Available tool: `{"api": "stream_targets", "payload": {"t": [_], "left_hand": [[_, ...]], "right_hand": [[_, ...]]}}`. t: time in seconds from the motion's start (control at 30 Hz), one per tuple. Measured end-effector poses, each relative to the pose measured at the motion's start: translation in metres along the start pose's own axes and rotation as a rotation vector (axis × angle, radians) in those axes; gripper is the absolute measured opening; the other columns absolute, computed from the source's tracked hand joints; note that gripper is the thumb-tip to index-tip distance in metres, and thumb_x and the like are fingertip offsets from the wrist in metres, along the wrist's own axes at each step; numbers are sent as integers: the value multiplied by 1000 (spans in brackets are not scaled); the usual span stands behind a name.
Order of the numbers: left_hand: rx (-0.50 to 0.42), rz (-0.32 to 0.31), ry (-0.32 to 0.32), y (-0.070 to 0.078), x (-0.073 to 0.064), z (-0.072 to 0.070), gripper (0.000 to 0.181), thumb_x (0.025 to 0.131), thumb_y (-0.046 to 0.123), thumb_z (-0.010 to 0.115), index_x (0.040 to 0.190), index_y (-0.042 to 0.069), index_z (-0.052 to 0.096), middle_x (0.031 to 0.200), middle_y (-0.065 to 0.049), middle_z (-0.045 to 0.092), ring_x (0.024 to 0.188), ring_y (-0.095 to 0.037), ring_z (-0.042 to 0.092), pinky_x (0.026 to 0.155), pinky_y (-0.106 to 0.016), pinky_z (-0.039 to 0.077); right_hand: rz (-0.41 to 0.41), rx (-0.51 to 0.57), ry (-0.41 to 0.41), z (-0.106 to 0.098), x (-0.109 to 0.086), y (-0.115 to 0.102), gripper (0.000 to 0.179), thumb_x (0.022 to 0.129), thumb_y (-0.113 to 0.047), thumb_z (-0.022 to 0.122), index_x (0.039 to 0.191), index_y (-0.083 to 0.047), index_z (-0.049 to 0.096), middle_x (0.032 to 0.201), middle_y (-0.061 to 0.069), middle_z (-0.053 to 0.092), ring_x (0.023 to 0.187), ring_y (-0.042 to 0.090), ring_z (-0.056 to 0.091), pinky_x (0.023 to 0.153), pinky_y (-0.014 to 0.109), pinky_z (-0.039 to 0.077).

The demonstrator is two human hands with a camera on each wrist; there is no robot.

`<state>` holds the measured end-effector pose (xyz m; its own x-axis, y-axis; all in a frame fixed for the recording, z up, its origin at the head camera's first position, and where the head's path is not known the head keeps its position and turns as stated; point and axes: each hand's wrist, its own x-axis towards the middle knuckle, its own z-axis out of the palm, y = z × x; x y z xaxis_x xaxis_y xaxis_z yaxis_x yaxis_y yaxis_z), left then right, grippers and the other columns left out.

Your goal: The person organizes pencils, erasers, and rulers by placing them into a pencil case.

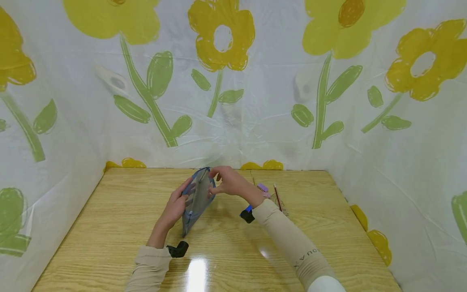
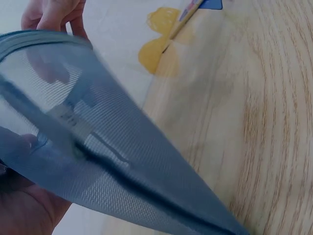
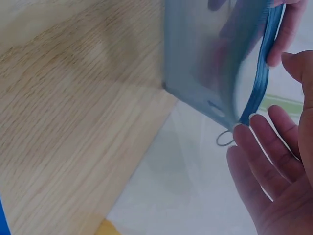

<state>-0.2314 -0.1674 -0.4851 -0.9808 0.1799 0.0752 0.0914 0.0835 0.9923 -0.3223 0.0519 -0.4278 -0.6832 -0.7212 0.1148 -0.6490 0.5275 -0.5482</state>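
A blue mesh zip pouch stands tilted over the table, its zipped edge spread apart. My left hand grips its left side, and some of the fingers show through the mesh. In the left wrist view a pale label appears through the pouch wall. At the right side of the mouth is my right hand. The right wrist view shows this hand's fingers nearly straight, fingertips right at the zipper's corner, with the thumb held apart. A small loop hangs from that corner.
Right of the pouch, partly behind the right forearm, lie a red-brown pencil, a purple block and a clear flat piece. Flower-printed white sheeting walls the wooden table at the back and sides.
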Motion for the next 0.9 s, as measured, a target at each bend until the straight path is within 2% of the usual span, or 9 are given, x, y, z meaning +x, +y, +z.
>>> {"api": "stream_targets", "payload": {"t": [0.07, 0.13, 0.2, 0.27, 0.4, 0.5, 0.7, 0.9], "left_hand": [[5, 0, 1, 0, 0, 0, 64, 100, -7, 19, 163, 4, 15, 164, -29, 22, 150, -47, 25, 117, -63, 30], [22, -8, 13, -1, -1, 0, 64, 100, -6, 20, 163, 5, 17, 164, -27, 22, 147, -48, 31, 114, -60, 37], [28, -19, 25, -1, -1, -1, 64, 100, -6, 20, 163, 6, 18, 165, -26, 23, 146, -47, 32, 113, -59, 38], [37, -29, 39, -1, -2, -3, 64, 100, -5, 21, 163, 7, 20, 165, -25, 22, 147, -46, 32, 113, -60, 38], [6, -35, 37, 0, -3, -5, 64, 100, -5, 20, 163, 6, 19, 164, -27, 23, 150, -45, 25, 116, -64, 30], [-10, -31, 32, 1, -3, -5, 65, 99, -6, 19, 163, 5, 18, 163, -29, 25, 150, -46, 26, 116, -64, 30], [-27, -28, 29, 0, -1, -6, 65, 99, -6, 18, 163, 5, 16, 163, -29, 24, 151, -45, 25, 117, -63, 29], [-26, -27, 35, -3, 0, -7, 66, 99, -7, 17, 163, 6, 16, 163, -29, 25, 151, -45, 25, 116, -63, 30]], "right_hand": [[2, 6, -2, 0, 0, -1, 42, 87, -22, 81, 120, 0, 66, 121, 14, 68, 106, 35, 65, 93, 39, 56], [-2, 8, 4, 0, 0, 0, 43, 87, -21, 81, 120, 0, 66, 120, 14, 68, 106, 36, 65, 93, 41, 56], [-20, 14, 20, 1, -1, 2, 42, 87, -21, 81, 120, 0, 66, 120, 14, 68, 104, 34, 65, 93, 43, 56], [-42, 16, 41, 1, -4, 4, 42, 87, -21, 81, 120, 0, 66, 120, 13, 68, 103, 30, 65, 93, 44, 56], [-77, 27, 84, 3, -10, 7, 41, 88, -21, 80, 122, -1, 66, 120, 11, 68, 103, 24, 65, 94, 42, 56], [-68, 65, 101, 5, -14, 9, 43, 91, -21, 77, 127, -1, 65, 124, 10, 67, 108, 24, 65, 97, 40, 54], [-44, 163, 115, 10, -21, 15, 46, 97, -21, 70, 136, -1, 60, 134, 18, 63, 118, 31, 63, 105, 51, 50], [0, 213, 123, 13, -36, 18, 43, 99, -21, 67, 137, -4, 60, 137, 18, 62, 122, 35, 61, 107, 49, 49]]}}
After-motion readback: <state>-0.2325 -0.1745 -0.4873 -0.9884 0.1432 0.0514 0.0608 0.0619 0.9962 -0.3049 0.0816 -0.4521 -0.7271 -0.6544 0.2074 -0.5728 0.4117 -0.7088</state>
